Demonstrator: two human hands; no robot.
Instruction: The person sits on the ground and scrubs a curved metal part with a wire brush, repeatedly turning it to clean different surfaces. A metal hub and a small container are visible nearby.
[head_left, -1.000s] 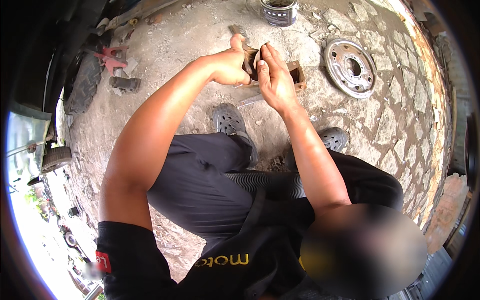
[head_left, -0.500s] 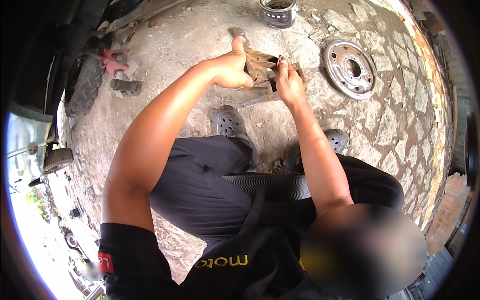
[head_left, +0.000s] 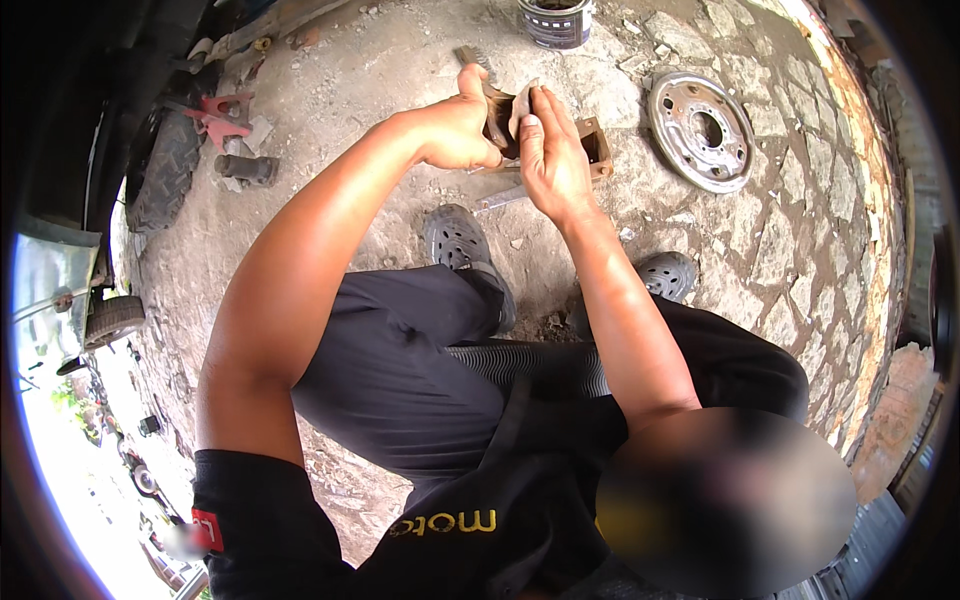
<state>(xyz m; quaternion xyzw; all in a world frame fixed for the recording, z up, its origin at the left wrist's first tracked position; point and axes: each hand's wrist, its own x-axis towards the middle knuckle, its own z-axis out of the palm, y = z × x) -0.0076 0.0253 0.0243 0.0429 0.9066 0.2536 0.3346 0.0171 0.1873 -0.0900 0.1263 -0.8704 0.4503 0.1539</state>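
The left hand is closed around a rusty brown metal part, thumb raised along its upper edge, and holds it up above the ground toward the far edge of the paved yard. The right hand meets the same part from the other side, its fingers pressed flat against a pale, curved piece on the part's face (whether that piece is a pad, paper or cloth cannot be told); this hand is pressing rather than wrapped around anything. Just behind the right hand, a brown rectangular block with a hollow middle lies on the stone ground. A round metal disc with a centre hole and small holes around it lies to the right, well apart from the hands. A tin can stands at the far edge. Near the left edge lie a red tool and a dark cylinder. Below the hands, two grey perforated shoes rest on the ground.
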